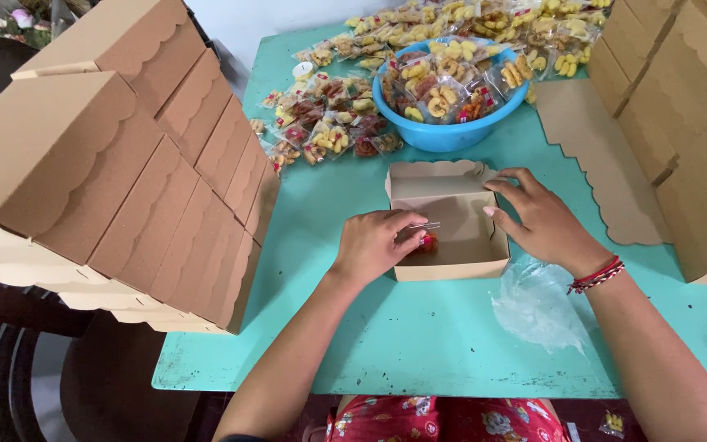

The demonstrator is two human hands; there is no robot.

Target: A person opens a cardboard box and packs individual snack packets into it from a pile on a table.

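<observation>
Brown cardboard box [450, 214] sits open on the green table [419, 336], near the blue bowl [443, 131] of wrapped snacks. Left hand [376, 244] pinches a small snack packet [425, 241] inside the box, mostly hidden by fingers. Right hand [540, 217] rests loosely curled on the box's right wall, grasping nothing. Stacked boxes [124, 172] fill the left, cut off by the frame edge.

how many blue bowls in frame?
1. The blue bowl sits on the green table, just beyond the open cardboard box, filled with small snack packets. Stacked boxes on both sides could hide others.
</observation>
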